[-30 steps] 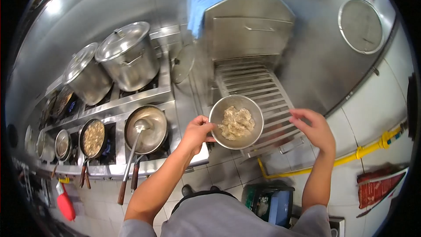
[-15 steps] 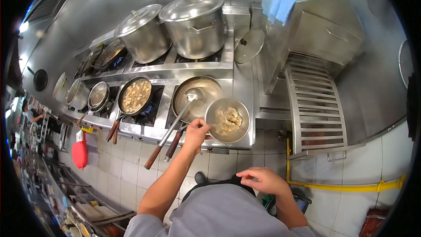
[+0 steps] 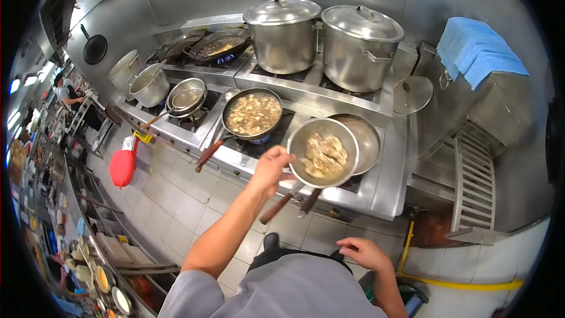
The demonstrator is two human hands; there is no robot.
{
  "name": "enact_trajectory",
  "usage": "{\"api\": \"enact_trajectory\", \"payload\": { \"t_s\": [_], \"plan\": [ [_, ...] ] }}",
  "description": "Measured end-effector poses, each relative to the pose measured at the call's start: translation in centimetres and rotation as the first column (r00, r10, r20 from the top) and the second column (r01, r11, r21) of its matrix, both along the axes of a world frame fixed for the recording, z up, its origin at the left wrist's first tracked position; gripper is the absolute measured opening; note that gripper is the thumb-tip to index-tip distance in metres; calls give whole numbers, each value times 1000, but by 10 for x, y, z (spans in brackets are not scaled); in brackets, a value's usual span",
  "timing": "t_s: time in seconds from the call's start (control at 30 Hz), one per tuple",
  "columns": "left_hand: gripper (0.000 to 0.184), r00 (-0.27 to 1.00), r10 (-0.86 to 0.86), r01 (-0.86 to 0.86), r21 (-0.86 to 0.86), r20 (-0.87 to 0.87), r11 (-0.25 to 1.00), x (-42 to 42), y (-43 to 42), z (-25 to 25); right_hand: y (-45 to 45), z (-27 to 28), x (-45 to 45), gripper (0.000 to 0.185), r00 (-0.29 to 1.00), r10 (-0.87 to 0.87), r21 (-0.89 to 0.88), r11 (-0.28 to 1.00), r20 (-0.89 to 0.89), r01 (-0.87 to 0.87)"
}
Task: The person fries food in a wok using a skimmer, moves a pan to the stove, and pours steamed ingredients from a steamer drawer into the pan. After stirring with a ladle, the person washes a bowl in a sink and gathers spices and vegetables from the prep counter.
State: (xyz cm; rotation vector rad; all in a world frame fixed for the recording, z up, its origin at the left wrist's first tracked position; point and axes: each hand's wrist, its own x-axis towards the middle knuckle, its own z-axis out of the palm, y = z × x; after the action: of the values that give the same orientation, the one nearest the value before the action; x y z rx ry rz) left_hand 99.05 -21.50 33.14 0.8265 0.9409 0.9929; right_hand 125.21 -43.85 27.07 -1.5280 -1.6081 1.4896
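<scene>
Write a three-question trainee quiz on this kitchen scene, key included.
1. Which hand grips the metal bowl, and what does the other hold?
2. True or false: the two large stockpots at the back of the stove are uncovered.
3. What is draped over the steel cabinet?
A) an apron
B) a blue cloth
C) a rubber hose

Key:
1. The left hand; the right hand holds nothing.
2. False; both have lids on.
3. B

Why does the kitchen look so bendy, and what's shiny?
Head view: corners go black and straight lines bow, probably from a wide lens; head view: light glints off the pot lids; head view: the bowl in the left hand looks duller.
</scene>
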Motion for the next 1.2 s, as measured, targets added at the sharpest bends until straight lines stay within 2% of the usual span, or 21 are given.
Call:
{"api": "enact_trajectory", "payload": {
  "t_s": [0.1, 0.17, 0.2, 0.23, 0.27, 0.3, 0.37, 0.4, 0.47, 0.53, 0.6, 0.7, 0.73, 0.83, 0.87, 1.0, 1.07, 1.1, 1.13, 1.17, 1.2],
  "plan": [
    [16, 985, 95, -81, 103, -143, 991, -74, 49, 9, 9, 3, -44, 29, 995, -94, -6, 996, -21, 94],
    [17, 938, 191, -119, 252, -289, 961, -116, 85, 13, 14, 8, -69, 29, 979, -197, -19, 980, -52, 196],
    [16, 866, 235, -83, 337, -441, 938, -136, 104, 18, 13, 4, -80, 29, 979, -197, -11, 980, -48, 197],
    [15, 705, 405, 1, 571, -583, 821, -158, 136, 1, 12, -3, -88, 29, 969, -237, -32, 971, -71, 236],
    [16, 509, 584, 158, 736, -632, 659, -175, 168, -16, 10, -9, -98, 28, 953, -286, -57, 958, -98, 281],
    [16, 513, 575, 179, 735, -637, 654, -182, 184, -14, 7, -8, -108, 27, 941, -331, -57, 943, -72, 327],
    [15, 380, 536, 263, 643, -754, 719, -189, 214, -11, -3, -1, -125, 27, 907, -407, -87, 913, -109, 399],
    [15, 388, 532, 284, 647, -752, 707, -191, 229, -15, -7, 4, -131, 26, 877, -461, -114, 887, -134, 448],
    [13, 296, 597, 365, 666, -746, 651, -190, 253, -18, -17, 6, -141, 25, 838, -525, -105, 851, -146, 515],
    [12, 256, 563, 428, 614, -786, 663, -189, 269, -19, -28, 5, -147, 25, 815, -577, -86, 815, -42, 573],
    [12, 180, 574, 419, 590, -799, 690, -185, 275, -13, -34, 4, -155, 25, 778, -626, -88, 779, -53, 621],
    [12, 126, 596, 485, 574, -793, 660, -187, 294, -23, -39, -1, -167, 24, 739, -673, -108, 738, -36, 667],
    [12, 129, 588, 492, 567, -798, 661, -189, 299, -27, -39, -3, -171, 24, 737, -676, -106, 734, -19, 671],
    [7, 144, 713, 573, 646, -686, 505, -196, 312, -31, -39, -3, -181, 24, 743, -669, -86, 739, 25, 668],
    [7, 188, 732, 584, 673, -655, 453, -199, 316, -29, -37, -2, -183, 24, 753, -656, -56, 751, 46, 658],
    [9, 260, 782, 509, 768, -567, 388, -211, 307, -9, -17, 17, -198, 23, 764, -644, -23, 764, 43, 645],
    [13, 444, 718, 217, 842, -536, 495, -217, 298, -3, 3, 33, -206, 23, 769, -629, -9, 775, -118, 632],
    [21, 440, 732, 208, 852, -520, 481, -223, 297, -8, 16, 40, -209, 23, 772, -626, -3, 777, -113, 630],
    [21, 442, 734, 200, 854, -515, 480, -224, 292, -15, 31, 45, -213, 24, 764, -622, 0, 775, -174, 631],
    [22, 725, 496, -42, 688, -478, 725, -218, 272, -13, 45, 49, -215, 26, 753, -615, 3, 774, -234, 633],
    [23, 927, 269, -159, 376, -261, 913, -212, 249, -11, 59, 51, -218, 26, 759, -610, 9, 778, -227, 628]
  ]
}}
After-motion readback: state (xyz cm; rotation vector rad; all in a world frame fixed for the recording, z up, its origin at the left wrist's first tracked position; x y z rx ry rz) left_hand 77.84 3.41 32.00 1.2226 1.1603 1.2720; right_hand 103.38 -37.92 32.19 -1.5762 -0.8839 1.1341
